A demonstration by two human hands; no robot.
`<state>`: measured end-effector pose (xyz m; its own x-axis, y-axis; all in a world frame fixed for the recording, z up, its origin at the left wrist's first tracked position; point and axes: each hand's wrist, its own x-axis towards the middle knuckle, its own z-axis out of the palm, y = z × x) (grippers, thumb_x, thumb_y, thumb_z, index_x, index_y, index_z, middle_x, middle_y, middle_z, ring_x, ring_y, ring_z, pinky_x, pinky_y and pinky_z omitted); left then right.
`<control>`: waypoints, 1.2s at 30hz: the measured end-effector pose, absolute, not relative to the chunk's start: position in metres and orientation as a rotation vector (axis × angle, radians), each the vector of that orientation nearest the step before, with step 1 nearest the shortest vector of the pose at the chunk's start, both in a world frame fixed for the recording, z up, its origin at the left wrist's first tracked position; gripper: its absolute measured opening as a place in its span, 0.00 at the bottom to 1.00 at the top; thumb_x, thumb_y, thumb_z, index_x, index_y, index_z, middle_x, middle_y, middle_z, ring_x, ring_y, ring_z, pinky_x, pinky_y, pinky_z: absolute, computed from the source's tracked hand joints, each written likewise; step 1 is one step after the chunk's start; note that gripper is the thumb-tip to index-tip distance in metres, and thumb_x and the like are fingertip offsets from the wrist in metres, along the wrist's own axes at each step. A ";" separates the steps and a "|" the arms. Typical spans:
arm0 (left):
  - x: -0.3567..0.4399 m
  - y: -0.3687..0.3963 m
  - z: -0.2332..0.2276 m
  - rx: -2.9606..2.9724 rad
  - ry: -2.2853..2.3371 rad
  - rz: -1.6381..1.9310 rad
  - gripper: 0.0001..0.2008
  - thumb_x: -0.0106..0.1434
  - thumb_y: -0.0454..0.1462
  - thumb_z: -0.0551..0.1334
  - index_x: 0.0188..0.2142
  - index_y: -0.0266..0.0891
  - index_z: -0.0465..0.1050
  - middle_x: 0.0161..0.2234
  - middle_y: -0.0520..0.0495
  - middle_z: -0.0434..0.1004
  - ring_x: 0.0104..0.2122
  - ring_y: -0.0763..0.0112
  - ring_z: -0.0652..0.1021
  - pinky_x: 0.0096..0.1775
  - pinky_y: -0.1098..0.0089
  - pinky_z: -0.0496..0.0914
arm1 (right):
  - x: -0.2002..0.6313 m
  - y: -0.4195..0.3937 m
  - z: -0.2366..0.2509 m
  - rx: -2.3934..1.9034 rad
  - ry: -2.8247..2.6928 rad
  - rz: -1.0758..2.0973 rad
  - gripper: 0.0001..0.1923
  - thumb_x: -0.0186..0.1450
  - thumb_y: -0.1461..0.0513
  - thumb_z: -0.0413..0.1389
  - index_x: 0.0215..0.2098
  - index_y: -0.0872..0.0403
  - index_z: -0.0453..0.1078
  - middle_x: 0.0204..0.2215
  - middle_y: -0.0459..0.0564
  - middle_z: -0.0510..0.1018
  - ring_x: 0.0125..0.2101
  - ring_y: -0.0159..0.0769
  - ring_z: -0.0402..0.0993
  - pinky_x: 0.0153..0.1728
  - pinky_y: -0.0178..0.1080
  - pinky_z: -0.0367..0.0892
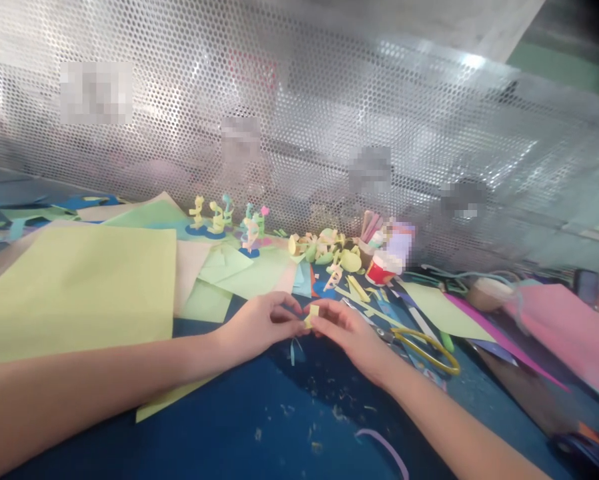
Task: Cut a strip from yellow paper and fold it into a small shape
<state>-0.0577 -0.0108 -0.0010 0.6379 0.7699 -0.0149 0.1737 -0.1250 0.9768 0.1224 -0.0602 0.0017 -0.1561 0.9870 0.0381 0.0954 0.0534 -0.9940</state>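
Observation:
My left hand [259, 325] and my right hand [347, 331] meet over the dark blue table [259, 427]. Between their fingertips they pinch a small yellow paper piece [311, 315]. A thin pale blue paper strip [293, 348] hangs or lies just under the fingers. Both forearms reach in from the lower corners.
A large yellow-green sheet [79, 293] lies at left over other pale sheets. Yellow-handled scissors [419, 343] lie right of my right hand. Small paper figures [219, 220], curled scraps [324, 250] and a red-and-white pot [382, 268] stand near the perforated metal screen [299, 100]. Pink paper [564, 333] lies at right.

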 end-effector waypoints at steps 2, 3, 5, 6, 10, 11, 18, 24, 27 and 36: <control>-0.057 -0.011 -0.003 1.669 0.802 0.615 0.14 0.53 0.45 0.63 0.36 0.40 0.67 0.30 0.50 0.79 0.34 0.67 0.77 0.34 0.72 0.66 | 0.124 -0.060 0.000 -1.172 -1.459 1.239 0.11 0.58 0.57 0.59 0.37 0.53 0.68 0.28 0.42 0.70 0.30 0.29 0.65 0.34 0.33 0.61; -0.057 -0.010 -0.003 1.676 0.809 0.617 0.15 0.53 0.45 0.63 0.36 0.40 0.66 0.30 0.50 0.79 0.33 0.68 0.77 0.33 0.72 0.66 | 0.124 -0.060 -0.001 -1.172 -1.472 1.245 0.11 0.57 0.57 0.60 0.36 0.53 0.68 0.28 0.42 0.71 0.31 0.30 0.66 0.34 0.33 0.60; -0.057 -0.010 -0.003 1.689 0.812 0.614 0.16 0.53 0.46 0.63 0.37 0.40 0.66 0.30 0.50 0.79 0.32 0.68 0.76 0.32 0.72 0.65 | 0.124 -0.059 -0.002 -1.182 -1.490 1.244 0.11 0.57 0.57 0.60 0.35 0.53 0.67 0.28 0.43 0.70 0.30 0.30 0.65 0.34 0.34 0.60; -0.057 -0.010 -0.003 1.696 0.810 0.613 0.15 0.53 0.46 0.62 0.37 0.40 0.67 0.30 0.50 0.79 0.32 0.68 0.76 0.32 0.72 0.65 | 0.124 -0.059 -0.002 -1.190 -1.497 1.240 0.11 0.57 0.56 0.60 0.34 0.53 0.67 0.27 0.42 0.70 0.30 0.30 0.65 0.33 0.33 0.60; -0.057 -0.010 -0.003 1.709 0.809 0.612 0.15 0.54 0.46 0.62 0.37 0.40 0.66 0.31 0.50 0.79 0.32 0.68 0.76 0.33 0.72 0.65 | 0.123 -0.059 -0.001 -1.200 -1.491 1.241 0.11 0.56 0.56 0.60 0.31 0.54 0.67 0.25 0.42 0.68 0.28 0.30 0.63 0.31 0.33 0.59; -0.058 -0.010 -0.003 1.710 0.813 0.614 0.15 0.53 0.46 0.62 0.37 0.40 0.66 0.31 0.50 0.79 0.33 0.67 0.76 0.33 0.72 0.65 | 0.123 -0.059 -0.001 -1.198 -1.490 1.240 0.11 0.56 0.56 0.60 0.31 0.54 0.66 0.25 0.42 0.68 0.28 0.30 0.63 0.31 0.33 0.58; -0.058 -0.010 -0.003 1.729 0.816 0.618 0.15 0.54 0.46 0.62 0.36 0.40 0.67 0.31 0.50 0.80 0.34 0.66 0.77 0.34 0.71 0.66 | 0.123 -0.060 0.000 -1.198 -1.496 1.223 0.11 0.57 0.56 0.59 0.30 0.54 0.66 0.26 0.42 0.68 0.28 0.30 0.62 0.31 0.33 0.58; -0.058 -0.012 -0.002 1.722 0.814 0.628 0.14 0.53 0.45 0.62 0.36 0.40 0.69 0.31 0.50 0.79 0.35 0.66 0.77 0.37 0.70 0.67 | 0.123 -0.060 -0.001 -1.208 -1.511 1.194 0.10 0.58 0.56 0.58 0.29 0.54 0.66 0.25 0.41 0.66 0.26 0.28 0.60 0.29 0.32 0.57; -0.057 -0.011 -0.002 1.689 0.816 0.643 0.14 0.53 0.45 0.63 0.36 0.40 0.70 0.31 0.49 0.79 0.35 0.66 0.77 0.38 0.70 0.67 | 0.126 -0.058 -0.005 -1.221 -1.510 1.169 0.11 0.58 0.55 0.58 0.28 0.54 0.66 0.23 0.41 0.66 0.26 0.29 0.61 0.30 0.33 0.58; -0.056 -0.012 -0.001 1.649 0.782 0.665 0.12 0.51 0.43 0.64 0.34 0.39 0.72 0.29 0.50 0.78 0.33 0.68 0.77 0.37 0.72 0.67 | 0.129 -0.056 -0.010 -1.239 -1.405 1.159 0.11 0.59 0.54 0.57 0.32 0.54 0.68 0.24 0.42 0.68 0.26 0.29 0.63 0.31 0.32 0.61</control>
